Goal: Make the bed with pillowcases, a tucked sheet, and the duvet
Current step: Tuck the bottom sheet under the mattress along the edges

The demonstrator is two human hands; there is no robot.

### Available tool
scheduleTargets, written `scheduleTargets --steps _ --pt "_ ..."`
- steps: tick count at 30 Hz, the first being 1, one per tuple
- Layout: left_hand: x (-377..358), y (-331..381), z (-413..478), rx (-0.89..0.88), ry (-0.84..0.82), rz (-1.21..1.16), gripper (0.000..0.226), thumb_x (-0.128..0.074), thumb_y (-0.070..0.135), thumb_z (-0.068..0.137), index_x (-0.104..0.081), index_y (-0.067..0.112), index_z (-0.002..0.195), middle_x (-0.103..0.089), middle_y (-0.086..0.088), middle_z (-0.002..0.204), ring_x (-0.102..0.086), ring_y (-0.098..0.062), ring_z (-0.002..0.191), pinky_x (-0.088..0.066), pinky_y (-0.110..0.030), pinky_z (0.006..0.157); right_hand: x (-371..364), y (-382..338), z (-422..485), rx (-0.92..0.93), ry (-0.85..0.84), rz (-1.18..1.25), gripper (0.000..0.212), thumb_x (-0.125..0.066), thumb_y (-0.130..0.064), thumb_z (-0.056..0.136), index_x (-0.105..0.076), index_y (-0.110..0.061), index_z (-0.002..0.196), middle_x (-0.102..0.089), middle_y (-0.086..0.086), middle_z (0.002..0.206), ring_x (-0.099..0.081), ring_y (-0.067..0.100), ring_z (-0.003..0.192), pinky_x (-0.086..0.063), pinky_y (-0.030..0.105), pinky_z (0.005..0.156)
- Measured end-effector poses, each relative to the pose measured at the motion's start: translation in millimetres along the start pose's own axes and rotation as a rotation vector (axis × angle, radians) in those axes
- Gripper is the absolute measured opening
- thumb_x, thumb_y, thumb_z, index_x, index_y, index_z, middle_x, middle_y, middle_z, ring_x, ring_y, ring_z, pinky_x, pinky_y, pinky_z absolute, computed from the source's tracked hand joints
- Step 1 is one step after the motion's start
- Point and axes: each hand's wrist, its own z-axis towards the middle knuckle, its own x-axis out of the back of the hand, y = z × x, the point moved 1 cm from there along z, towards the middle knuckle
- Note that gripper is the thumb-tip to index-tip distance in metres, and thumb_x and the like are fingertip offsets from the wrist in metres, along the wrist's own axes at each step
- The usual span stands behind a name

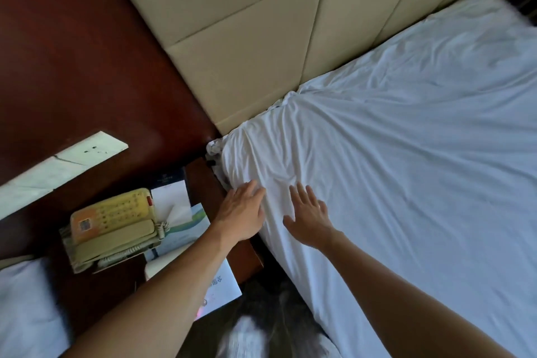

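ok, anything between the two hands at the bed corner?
Only white sheet: a bare, wrinkled strip along the mattress edge lies between the left hand and the right hand. Head view shows it.

A single view is given, taken from a wide-angle camera worn on the head. The bed's corner is looked down on steeply from close above. The frame is rolled, so that the headboard [247, 38] is seen running diagonally from upper left to upper right. The sheet [406, 168] fills the right side, the left hand [242, 212] and right hand [309, 218] are caught near the middle, and the bedside counter [200, 180] at lower left.
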Motion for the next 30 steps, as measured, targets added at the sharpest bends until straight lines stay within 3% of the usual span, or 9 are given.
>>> scheduleTargets --steps 4,12,19,30 --pt "26.8 26.1 -40.6 -0.076 0.005 -0.002 0.053 -0.044 0.028 0.100 -0.035 0.012 0.150 -0.029 -0.009 0.157 -0.027 -0.025 0.145 -0.025 -0.040 0.117 27.5 -6.2 -70.2 0.013 0.069 0.071 0.067 -0.042 -0.039 0.101 -0.014 -0.020 0.160 -0.004 0.003 0.168 0.001 0.023 0.155 -0.010 0.047 0.123" --pt "91.1 81.9 -126.2 -0.265 0.034 0.005 0.055 -0.039 0.033 0.103 -0.029 0.016 0.154 -0.020 -0.001 0.164 -0.012 -0.017 0.151 -0.011 -0.041 0.123 57.7 -21.0 -211.7 -0.081 0.306 0.165 0.066 -0.042 -0.041 0.101 -0.018 -0.021 0.159 -0.019 -0.001 0.166 -0.011 0.019 0.154 -0.013 0.042 0.124" --pt "104.5 110.7 -180.0 -0.404 -0.029 0.036 0.056 -0.036 0.034 0.104 -0.026 0.018 0.156 -0.016 0.001 0.165 -0.005 -0.016 0.153 -0.003 -0.040 0.124 38.1 -29.9 -310.6 -0.227 0.485 0.280 0.060 -0.043 -0.041 0.102 -0.027 -0.022 0.157 -0.032 -0.004 0.161 -0.020 0.017 0.152 -0.015 0.040 0.122" --pt "70.9 201.8 -230.4 -0.575 -0.117 0.211 0.057 -0.036 0.036 0.104 -0.026 0.017 0.156 -0.018 -0.002 0.165 -0.009 -0.019 0.153 -0.007 -0.042 0.124 -19.0 20.0 -433.3 -0.431 0.561 0.462 0.055 -0.044 -0.038 0.101 -0.035 -0.022 0.153 -0.041 -0.002 0.156 -0.029 0.017 0.148 -0.017 0.039 0.120"
